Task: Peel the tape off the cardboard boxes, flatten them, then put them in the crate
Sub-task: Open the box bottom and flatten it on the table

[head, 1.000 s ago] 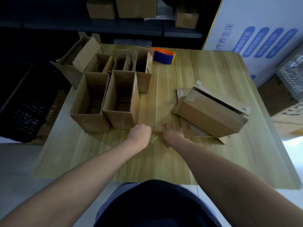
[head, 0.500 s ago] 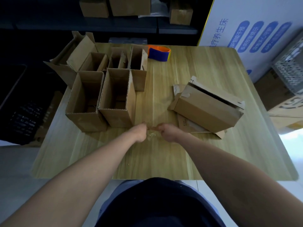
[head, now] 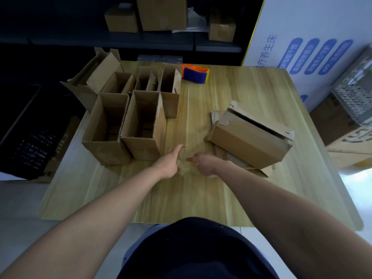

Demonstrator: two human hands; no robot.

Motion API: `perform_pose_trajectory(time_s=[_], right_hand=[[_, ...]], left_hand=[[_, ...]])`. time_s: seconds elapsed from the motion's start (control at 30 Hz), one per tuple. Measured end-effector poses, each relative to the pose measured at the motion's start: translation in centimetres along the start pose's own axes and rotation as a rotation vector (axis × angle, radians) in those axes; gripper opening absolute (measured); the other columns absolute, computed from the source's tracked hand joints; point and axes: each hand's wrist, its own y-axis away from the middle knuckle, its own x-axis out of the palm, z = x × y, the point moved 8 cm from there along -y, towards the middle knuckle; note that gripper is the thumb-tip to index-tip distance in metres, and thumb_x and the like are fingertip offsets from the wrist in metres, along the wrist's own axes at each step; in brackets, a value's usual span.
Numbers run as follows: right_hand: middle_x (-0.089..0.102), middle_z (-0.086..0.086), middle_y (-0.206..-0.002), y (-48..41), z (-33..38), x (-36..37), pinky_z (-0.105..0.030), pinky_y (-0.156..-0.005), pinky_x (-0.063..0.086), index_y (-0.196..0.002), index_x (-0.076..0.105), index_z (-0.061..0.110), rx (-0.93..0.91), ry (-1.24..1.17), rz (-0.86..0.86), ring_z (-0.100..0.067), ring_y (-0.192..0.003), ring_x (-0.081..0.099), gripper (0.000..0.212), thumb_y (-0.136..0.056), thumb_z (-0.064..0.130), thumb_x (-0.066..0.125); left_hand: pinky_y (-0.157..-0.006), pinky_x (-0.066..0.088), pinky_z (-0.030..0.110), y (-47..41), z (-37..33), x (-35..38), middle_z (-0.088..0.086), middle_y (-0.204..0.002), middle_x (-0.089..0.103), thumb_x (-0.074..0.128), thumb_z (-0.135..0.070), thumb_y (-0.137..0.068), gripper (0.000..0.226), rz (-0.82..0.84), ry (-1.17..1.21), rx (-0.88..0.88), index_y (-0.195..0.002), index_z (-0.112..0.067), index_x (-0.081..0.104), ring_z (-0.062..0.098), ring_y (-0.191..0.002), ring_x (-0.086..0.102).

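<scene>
- Far left, off the bench (head: 201, 198) and down on the floor, sits the black crate (head: 32, 146). It is too dark for me to see what lies in it.
- On the bench's left half stands a cluster of open boxes (head: 141, 85), mouths up and flaps raised. The two nearest me, one box (head: 106, 127) and its neighbour (head: 143, 125), stand side by side and touch each other.
- Just right of those two, my left hand (head: 171, 160) reaches forward with its fingers fairly straight, its palm laid against a wad of clear tape (head: 184, 166).
- The wad is crumpled and sits between my two hands, low over the wood near the bench's middle.
- My right hand (head: 205, 165) meets it from the other side, fingertips drawn together and pinching the wad's edge.
- At the far edge of the bench, an orange and blue tape dispenser (head: 196, 74) lies well apart from my hands.
- Right of my hands a closed box on its side (head: 249, 141) rests on some flat cardboard (head: 241, 162), its torn top flap gaping.
- Beyond the bench's right edge I see a mesh basket (head: 354, 97).
</scene>
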Motion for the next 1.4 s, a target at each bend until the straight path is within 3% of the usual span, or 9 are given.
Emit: perform_pose_trajectory(time_s=[0.1,0.23,0.37,0.57,0.8,0.97,1.2,1.3,1.4], right_hand=[[0.046,-0.011,-0.141,0.8,-0.7,-2.7,-0.039,-0.097,0.046,-0.142,0.040,0.029,0.036,-0.045,-0.164,-0.029,-0.123,0.049,0.059,-0.091,0.001,0.032],[0.058,-0.009,-0.129,2.2,-1.5,-5.9,-0.038,-0.093,0.049,-0.133,0.052,0.029,0.019,-0.054,-0.308,-0.027,-0.115,0.056,0.052,-0.089,0.005,0.035],[0.063,-0.010,-0.120,3.7,-1.5,-7.6,-0.039,-0.089,0.049,-0.128,0.056,0.026,-0.024,-0.016,-0.390,-0.029,-0.109,0.058,0.044,-0.092,0.011,0.038],[0.064,-0.015,-0.107,9.5,-3.5,-13.4,-0.040,-0.087,0.039,-0.109,0.064,0.004,-0.055,0.132,-0.982,-0.034,-0.103,0.055,0.028,-0.087,0.009,0.049],[0.042,-0.005,-0.140,10.2,-12.9,-12.7,-0.043,-0.107,0.021,-0.133,0.045,0.022,0.308,-0.010,-0.759,-0.027,-0.130,0.031,0.050,-0.092,0.052,0.039],[0.045,-0.005,-0.140,11.3,-16.6,-12.3,-0.046,-0.103,0.026,-0.138,0.039,0.023,0.416,-0.279,-0.768,-0.029,-0.128,0.038,0.057,-0.092,0.057,0.037],[0.064,0.001,-0.106,12.1,-19.3,-12.9,-0.040,-0.090,0.029,-0.120,0.056,0.025,0.508,-0.445,-0.686,-0.021,-0.099,0.054,0.043,-0.090,0.054,0.047],[0.064,-0.001,-0.099,12.2,-18.7,-13.5,-0.042,-0.093,0.039,-0.112,0.061,0.026,0.455,-0.375,-0.670,-0.022,-0.092,0.056,0.035,-0.095,0.050,0.044],[0.063,-0.007,-0.088,12.7,-17.8,-14.4,-0.043,-0.078,0.053,-0.109,0.061,0.016,0.450,-0.209,-0.717,-0.028,-0.079,0.061,0.028,-0.101,0.033,0.040]], left_hand=[[-0.069,0.044,0.021,-0.3,-0.5,-1.7,0.003,-0.126,0.054,0.049,-0.006,-0.092,0.056,-0.157,0.025,0.033,-0.139,-0.029,0.030,0.009,-0.090,0.052],[-0.083,0.055,0.036,-1.1,-0.6,-2.1,0.003,-0.117,0.054,0.055,-0.002,-0.089,0.048,-0.227,0.198,-0.052,-0.133,-0.015,0.043,0.018,-0.093,0.060],[-0.094,0.050,0.038,-1.5,-0.2,-3.4,0.008,-0.118,0.056,0.053,-0.003,-0.092,0.037,-0.352,0.318,-0.184,-0.128,-0.010,0.050,0.025,-0.105,0.058],[-0.092,0.044,0.024,-3.3,-6.5,-5.1,0.007,-0.121,0.055,0.048,-0.006,-0.095,0.028,-0.400,0.375,0.024,-0.122,-0.008,0.054,0.015,-0.106,0.053],[-0.096,0.044,0.028,-5.0,-15.1,-4.9,0.004,-0.126,0.051,0.057,-0.025,-0.093,0.035,-0.299,0.437,0.209,-0.127,-0.017,0.051,0.016,-0.113,0.052],[-0.101,0.039,0.029,-5.3,-16.8,-4.5,0.004,-0.137,0.045,0.055,-0.033,-0.093,0.051,-0.255,0.425,0.194,-0.139,-0.020,0.041,0.018,-0.124,0.045],[-0.096,0.047,0.040,-6.0,-16.8,-4.0,-0.001,-0.121,0.051,0.059,-0.035,-0.090,0.044,-0.138,0.621,0.090,-0.128,-0.019,0.045,0.016,-0.105,0.052],[-0.092,0.049,0.042,-6.3,-16.4,-3.8,0.000,-0.112,0.056,0.060,-0.037,-0.089,0.030,-0.127,0.690,0.035,-0.110,-0.018,0.052,0.018,-0.102,0.056],[-0.084,0.053,0.042,-6.1,-15.9,-4.0,-0.001,-0.103,0.059,0.061,-0.046,-0.086,0.034,-0.116,0.814,-0.087,-0.102,-0.015,0.057,0.020,-0.100,0.057]])
